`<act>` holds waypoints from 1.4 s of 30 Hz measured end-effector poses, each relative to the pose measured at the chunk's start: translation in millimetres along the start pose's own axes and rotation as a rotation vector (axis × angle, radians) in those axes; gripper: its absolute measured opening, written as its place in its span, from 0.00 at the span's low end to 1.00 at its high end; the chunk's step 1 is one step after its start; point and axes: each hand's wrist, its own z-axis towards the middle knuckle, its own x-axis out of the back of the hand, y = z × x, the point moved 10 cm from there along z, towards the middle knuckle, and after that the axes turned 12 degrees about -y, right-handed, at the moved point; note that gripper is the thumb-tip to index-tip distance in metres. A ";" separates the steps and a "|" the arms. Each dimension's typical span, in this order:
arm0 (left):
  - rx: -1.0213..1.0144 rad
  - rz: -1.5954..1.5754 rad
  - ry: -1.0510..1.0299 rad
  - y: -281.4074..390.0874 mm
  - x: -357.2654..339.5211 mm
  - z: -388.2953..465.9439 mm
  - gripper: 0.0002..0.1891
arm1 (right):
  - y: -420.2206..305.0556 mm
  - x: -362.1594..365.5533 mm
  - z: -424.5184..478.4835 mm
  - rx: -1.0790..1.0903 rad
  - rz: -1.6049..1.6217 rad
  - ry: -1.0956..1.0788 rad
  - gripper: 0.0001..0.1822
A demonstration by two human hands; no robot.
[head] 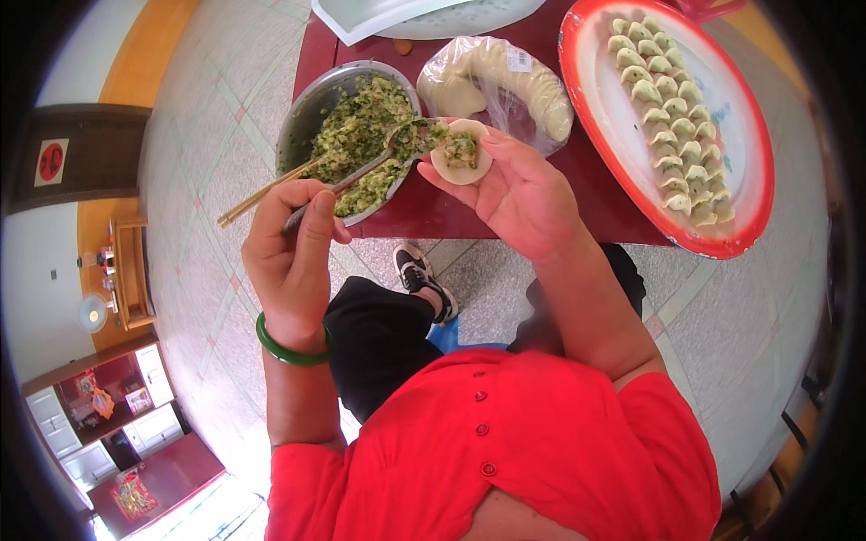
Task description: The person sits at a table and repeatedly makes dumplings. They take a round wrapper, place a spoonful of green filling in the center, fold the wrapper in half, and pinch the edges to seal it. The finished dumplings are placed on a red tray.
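My left hand (291,250), with a green bangle at its wrist, grips the handle of a metal spoon (358,173). The spoon's end carries chopped green filling and is at the edge of a round dumpling wrapper (450,174). My right hand (517,182), palm up, holds that wrapper on its fingers, thumb at its edge; a mound of filling lies in the wrapper's middle. Behind the spoon stands a metal bowl (287,132) of chopped filling (358,122), with wooden chopsticks (260,196) leaning over its rim.
A clear plastic bag of wrappers (541,101) lies beyond my right hand on the dark red table (433,220). On the right, a red-rimmed oval tray (761,162) holds rows of folded dumplings (676,122). A pale tray (365,17) lies over a plate at the far edge.
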 end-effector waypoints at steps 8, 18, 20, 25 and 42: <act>-0.528 0.836 -0.078 60.1 -51.5 -13.8 0.10 | 0.3 -3.1 1.4 0.011 0.048 0.054 0.21; -0.747 1.097 -0.229 54.3 -90.5 -33.8 0.18 | -3.0 7.2 -0.9 0.025 0.075 0.134 0.21; -0.726 1.065 -0.159 55.1 -76.8 -31.9 0.15 | -1.2 7.8 -0.6 0.003 0.067 0.130 0.21; -0.369 0.661 -0.004 48.2 -22.7 -9.7 0.06 | -2.9 10.1 -3.3 0.028 0.051 0.156 0.19; -0.117 0.386 0.003 6.9 45.6 8.6 0.08 | -1.1 7.2 -4.7 -0.078 -0.200 0.144 0.23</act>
